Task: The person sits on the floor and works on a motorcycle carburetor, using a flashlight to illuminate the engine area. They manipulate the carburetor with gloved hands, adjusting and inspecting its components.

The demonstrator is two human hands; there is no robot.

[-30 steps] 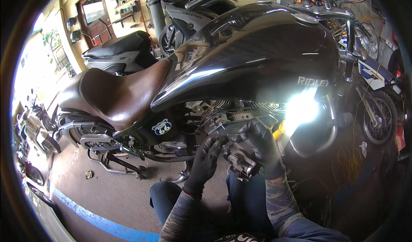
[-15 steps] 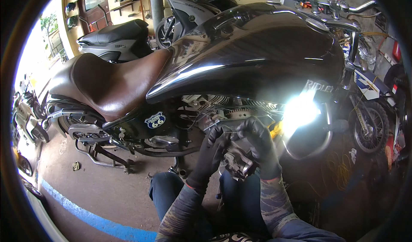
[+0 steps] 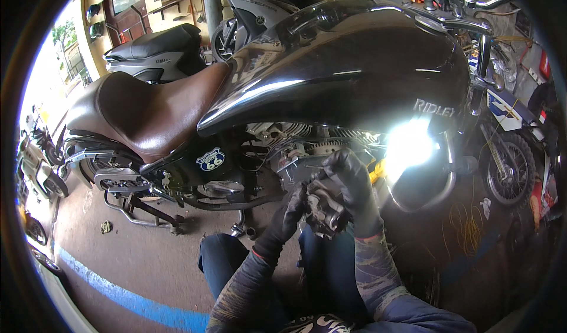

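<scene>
Metal part (image 3: 326,212) sits between the left hand (image 3: 287,216) and right hand (image 3: 351,182) beside the motorcycle (image 3: 354,67), both hands' fingers curled, though I cannot tell what they clamp, as close handwork seems underway, next calling for steady support.

- Metal part (image 3: 325,213) was dull grey, chunky and irregular, with dark recesses and bright edges.
- It sat between left hand (image 3: 289,213) and right hand (image 3: 347,182), looked tilted; exact grip was hidden.
- Thin piece (image 3: 313,166) showed near the right fingertips, roughly level; too small to identify.
</scene>
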